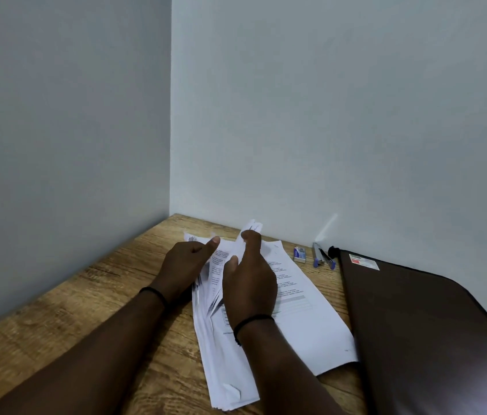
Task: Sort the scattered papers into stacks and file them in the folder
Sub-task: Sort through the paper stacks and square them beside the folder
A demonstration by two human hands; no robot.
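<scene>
A pile of white printed papers lies on the wooden table in the corner. My left hand grips the left edge of a bundle of sheets, thumb on top. My right hand pinches one sheet at its far end and lifts it up from the pile. A dark brown folder lies closed on the table to the right of the papers, its left edge touching the pile's corner.
A small box of staples and a grey and blue stapler lie by the back wall between the papers and the folder. Walls close the table at the back and left. Bare wood shows at the left.
</scene>
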